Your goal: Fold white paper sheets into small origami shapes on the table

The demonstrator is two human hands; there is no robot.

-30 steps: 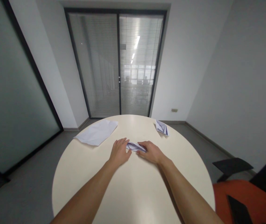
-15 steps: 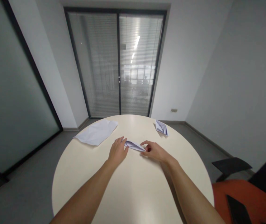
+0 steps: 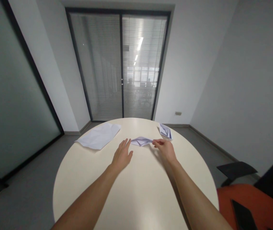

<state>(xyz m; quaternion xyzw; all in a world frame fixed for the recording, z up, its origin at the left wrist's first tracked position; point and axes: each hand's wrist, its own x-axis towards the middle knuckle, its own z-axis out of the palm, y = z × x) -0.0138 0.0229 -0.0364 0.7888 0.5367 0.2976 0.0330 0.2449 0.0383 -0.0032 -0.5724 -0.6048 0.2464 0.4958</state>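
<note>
A folded white paper boat (image 3: 141, 141) is in the middle of the table's far half. My right hand (image 3: 165, 150) pinches its right tip between thumb and fingers. My left hand (image 3: 122, 155) is open, thumb apart, with its fingertips close to the boat's left tip; whether they touch it I cannot tell. A second folded paper boat (image 3: 165, 131) lies near the far right edge of the table, beyond my right hand. To the far left rests a creased white sheet of paper (image 3: 100, 136).
The round cream table (image 3: 131, 191) carries all the paper. An office chair with an orange seat (image 3: 253, 204) and black armrest (image 3: 237, 169) stands at the right. Behind the table is a glass door with blinds (image 3: 103, 70).
The paper boat has moved away from me and slightly right, and looks spread wider. My right hand went with it. My left fingers no longer hold its left end.
</note>
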